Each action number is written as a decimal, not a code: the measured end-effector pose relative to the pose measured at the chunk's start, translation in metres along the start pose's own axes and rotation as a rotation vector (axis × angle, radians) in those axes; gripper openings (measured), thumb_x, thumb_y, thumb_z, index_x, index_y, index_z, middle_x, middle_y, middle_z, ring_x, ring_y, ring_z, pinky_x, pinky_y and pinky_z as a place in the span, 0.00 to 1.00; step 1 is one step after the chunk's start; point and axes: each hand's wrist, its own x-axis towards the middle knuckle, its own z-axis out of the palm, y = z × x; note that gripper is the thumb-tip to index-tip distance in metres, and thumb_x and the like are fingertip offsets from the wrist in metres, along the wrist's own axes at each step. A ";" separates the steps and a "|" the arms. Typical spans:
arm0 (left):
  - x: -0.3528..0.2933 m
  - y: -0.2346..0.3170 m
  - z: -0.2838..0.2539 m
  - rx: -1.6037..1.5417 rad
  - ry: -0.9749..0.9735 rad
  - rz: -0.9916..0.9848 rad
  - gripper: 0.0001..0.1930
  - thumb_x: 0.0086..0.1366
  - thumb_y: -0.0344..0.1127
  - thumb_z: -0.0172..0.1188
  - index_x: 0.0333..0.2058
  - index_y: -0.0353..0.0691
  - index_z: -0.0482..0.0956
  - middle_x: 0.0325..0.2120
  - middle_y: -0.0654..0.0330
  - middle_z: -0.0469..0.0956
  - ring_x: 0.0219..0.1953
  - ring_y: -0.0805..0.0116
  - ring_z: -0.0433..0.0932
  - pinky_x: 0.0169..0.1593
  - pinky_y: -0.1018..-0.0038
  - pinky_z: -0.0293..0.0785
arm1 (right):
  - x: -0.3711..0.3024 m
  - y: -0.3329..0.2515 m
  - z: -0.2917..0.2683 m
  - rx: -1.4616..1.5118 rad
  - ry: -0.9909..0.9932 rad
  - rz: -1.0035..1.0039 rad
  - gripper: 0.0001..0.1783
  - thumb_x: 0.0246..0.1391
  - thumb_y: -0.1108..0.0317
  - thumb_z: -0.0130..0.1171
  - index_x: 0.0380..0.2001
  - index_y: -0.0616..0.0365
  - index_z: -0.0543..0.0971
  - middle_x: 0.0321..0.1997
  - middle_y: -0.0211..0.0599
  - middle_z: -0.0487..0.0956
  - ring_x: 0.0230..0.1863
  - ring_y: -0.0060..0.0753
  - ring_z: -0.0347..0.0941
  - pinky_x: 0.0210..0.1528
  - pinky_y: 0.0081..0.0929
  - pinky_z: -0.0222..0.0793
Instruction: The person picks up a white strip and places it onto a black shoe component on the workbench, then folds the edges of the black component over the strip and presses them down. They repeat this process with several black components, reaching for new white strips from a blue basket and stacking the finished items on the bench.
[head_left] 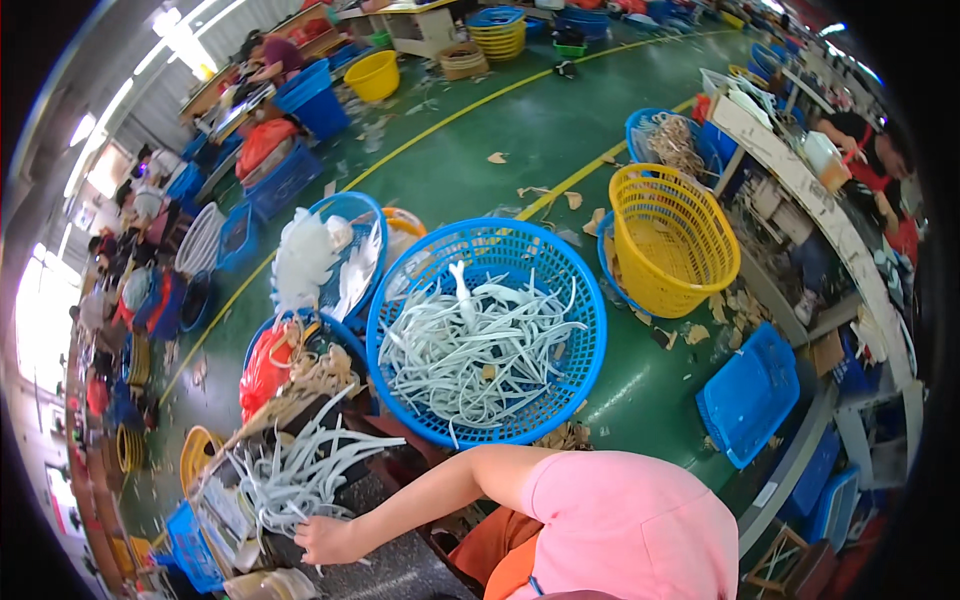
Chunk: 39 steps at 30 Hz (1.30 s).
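My right hand (328,541), at the end of a bare arm from a pink sleeve, is at the work table on the left. Its fingers are closed at the near edge of a loose bunch of pale grey-white strips (305,465). Loose ends of strips show around the hand. My left hand is not in view. Ahead of my arm, a large blue mesh basket (590,345) holds a tangled heap of similar strips (470,350). A small white bundle (463,290) sticks up from this heap.
Left of the large basket are a blue basket (375,215) with white pieces and a red bag (268,365). A yellow basket (680,240) and a blue crate (750,395) stand to the right, beside a long bench (800,180). Scraps litter the green floor (430,165). Other people work farther off.
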 end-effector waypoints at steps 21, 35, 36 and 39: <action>0.022 -0.006 0.021 -0.062 -0.042 0.073 0.26 0.66 0.56 0.49 0.49 0.41 0.80 0.45 0.47 0.80 0.45 0.43 0.79 0.48 0.50 0.76 | 0.053 -0.003 -0.021 0.647 0.362 0.210 0.07 0.49 0.66 0.58 0.25 0.57 0.75 0.36 0.44 0.71 0.34 0.49 0.75 0.31 0.42 0.73; 0.021 -0.019 0.026 -0.092 -0.026 0.071 0.27 0.64 0.56 0.54 0.51 0.39 0.78 0.47 0.45 0.79 0.46 0.42 0.78 0.50 0.50 0.76 | 0.007 -0.019 0.005 0.102 0.169 0.035 0.15 0.44 0.58 0.59 0.31 0.57 0.82 0.38 0.37 0.75 0.47 0.40 0.70 0.52 0.40 0.62; 0.021 -0.021 0.026 -0.092 -0.023 0.059 0.27 0.64 0.55 0.55 0.51 0.39 0.78 0.47 0.45 0.79 0.46 0.42 0.78 0.50 0.50 0.76 | -0.003 -0.019 -0.015 0.086 0.195 0.008 0.14 0.47 0.61 0.57 0.33 0.58 0.81 0.38 0.35 0.75 0.49 0.40 0.69 0.55 0.39 0.60; 0.022 -0.019 0.033 -0.108 -0.012 0.079 0.27 0.64 0.55 0.56 0.51 0.39 0.77 0.47 0.45 0.78 0.47 0.42 0.78 0.50 0.50 0.76 | -0.035 -0.001 0.015 -0.078 0.008 0.121 0.13 0.48 0.65 0.56 0.36 0.58 0.80 0.39 0.34 0.74 0.49 0.39 0.69 0.58 0.38 0.59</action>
